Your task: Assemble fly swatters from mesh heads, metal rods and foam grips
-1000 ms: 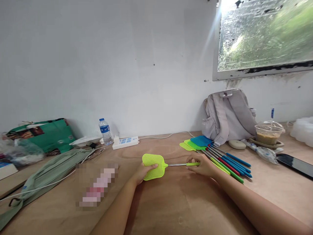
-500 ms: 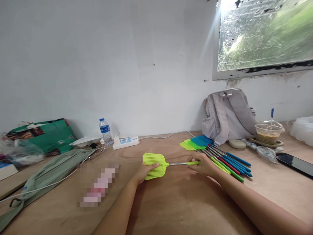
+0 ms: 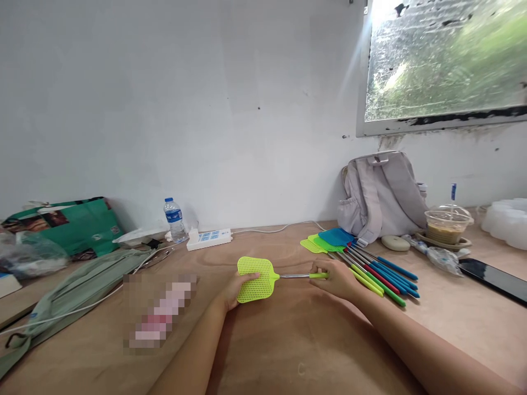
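Observation:
A yellow-green fly swatter (image 3: pixel 263 281) with a perforated paddle and a silver metal shaft is held level above the table. My left hand (image 3: pixel 235 286) grips its paddle from the left, thumb on top and the other fingers hidden behind it. My right hand (image 3: pixel 333 277) is closed around the green handle at the other end. Just beyond my right hand lies a fanned pile of several fly swatters (image 3: pixel 381 269) with blue, green, yellow-green and red handles, their paddles overlapping toward the wall.
Along the wall stand a green bag (image 3: pixel 78 227), a water bottle (image 3: pixel 174 220), a white power strip (image 3: pixel 209 239) and a grey backpack (image 3: pixel 381 197). To the right are an iced drink cup (image 3: pixel 447 225) and a black phone (image 3: pixel 494 280). A grey-green strap (image 3: pixel 78 291) lies left, beside a blurred patch.
The shaft between paddle and handle looks slightly longer. The whole scene has shifted a little to the left in view. Both hands keep their hold on the fly swatter.

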`<state>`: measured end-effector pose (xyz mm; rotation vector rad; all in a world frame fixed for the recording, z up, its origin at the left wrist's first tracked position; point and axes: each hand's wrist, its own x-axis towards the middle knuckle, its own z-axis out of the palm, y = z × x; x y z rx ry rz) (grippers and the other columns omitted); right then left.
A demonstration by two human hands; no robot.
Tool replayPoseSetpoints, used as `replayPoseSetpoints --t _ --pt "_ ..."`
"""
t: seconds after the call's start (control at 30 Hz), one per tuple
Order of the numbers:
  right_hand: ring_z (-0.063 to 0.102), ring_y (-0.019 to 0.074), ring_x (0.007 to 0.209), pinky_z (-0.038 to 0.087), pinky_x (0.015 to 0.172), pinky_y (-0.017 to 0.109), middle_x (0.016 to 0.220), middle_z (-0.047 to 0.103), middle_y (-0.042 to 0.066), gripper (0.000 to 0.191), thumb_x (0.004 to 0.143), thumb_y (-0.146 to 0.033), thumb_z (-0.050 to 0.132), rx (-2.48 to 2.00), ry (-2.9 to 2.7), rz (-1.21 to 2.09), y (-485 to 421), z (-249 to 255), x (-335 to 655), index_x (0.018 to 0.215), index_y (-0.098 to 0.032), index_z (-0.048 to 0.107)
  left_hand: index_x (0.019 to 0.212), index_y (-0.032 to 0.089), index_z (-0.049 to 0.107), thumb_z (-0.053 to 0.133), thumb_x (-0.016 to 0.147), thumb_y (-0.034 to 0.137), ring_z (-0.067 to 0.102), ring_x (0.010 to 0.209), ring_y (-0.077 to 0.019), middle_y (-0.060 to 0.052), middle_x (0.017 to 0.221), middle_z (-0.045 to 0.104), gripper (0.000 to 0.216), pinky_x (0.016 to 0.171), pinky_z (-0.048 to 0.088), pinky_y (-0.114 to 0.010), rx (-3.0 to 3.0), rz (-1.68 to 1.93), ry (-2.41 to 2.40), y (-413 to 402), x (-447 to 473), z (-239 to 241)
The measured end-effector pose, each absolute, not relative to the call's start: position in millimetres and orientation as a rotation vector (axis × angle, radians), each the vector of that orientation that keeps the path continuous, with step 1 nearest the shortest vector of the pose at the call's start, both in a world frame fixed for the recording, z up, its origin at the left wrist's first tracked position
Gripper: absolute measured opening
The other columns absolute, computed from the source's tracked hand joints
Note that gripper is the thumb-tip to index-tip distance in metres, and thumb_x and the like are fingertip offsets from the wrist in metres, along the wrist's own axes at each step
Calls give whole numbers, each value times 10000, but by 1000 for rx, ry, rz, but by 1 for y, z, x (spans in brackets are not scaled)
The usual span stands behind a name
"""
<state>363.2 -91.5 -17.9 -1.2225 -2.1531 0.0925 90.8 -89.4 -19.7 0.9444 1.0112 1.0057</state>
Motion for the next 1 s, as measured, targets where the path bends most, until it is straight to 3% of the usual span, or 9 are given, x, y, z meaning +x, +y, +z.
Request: replayPoseSetpoints --t 0.1,0.2,0.33,0.47,0.7,0.9,1.0 --pt "546 132 623 331 537 207 683 634 -10 98 657 -196 536 -1203 -2294 60 -92 -14 363 701 -224 619 889 113 596 632 637 333 603 912 -266 -116 919 662 337 809 467 -374 862 985 922 -87 89 -19" --pt "582 150 744 381 622 217 847 666 2 222 722 -242 516 -1078 -2421 80 -89 -13 368 901 -271 644 929 125 589 515 703 485 574 973 -271 -120 987 639 433 841 435 -382 886 961 781 -86 84 -15" --pt "586 159 792 398 633 222 909 655 17 301 814 -308 425 -1231 -2281 -65 -75 -19 388 1057 -305 604 1011 146 555 385 714 603 620 806 -250 -119 996 627 571 822 412 -432 887 1033 642 -82 76 -11" --pt "568 158 659 368 525 231 808 629 43 329 828 -349 388 -1638 -1927 -217 -58 -24 422 1075 -279 594 952 159 557 380 772 461 604 654 -184 -74 849 641 394 737 440 -377 770 1305 595 -77 70 -11" --pt "544 232 705 360 625 332 725 594 128 234 790 -281 449 -1942 -1714 -328 -53 -30 466 876 -199 650 771 164 542 362 765 319 514 497 -121 -27 642 568 238 536 434 -274 677 1533 872 -67 66 -19" --pt "528 244 875 352 700 316 946 604 133 257 763 -221 461 -1786 -1836 -367 -60 -18 423 981 -169 588 566 178 469 511 652 172 365 386 -79 49 451 429 96 457 286 -201 1003 1440 1295 -61 76 -32" --pt "567 176 695 338 571 250 786 643 53 181 777 -258 451 -1659 -2054 -104 -76 -18 378 881 -202 589 482 180 451 549 617 163 417 475 -113 22 468 459 168 509 259 -219 1616 1093 1637 -72 93 -37"
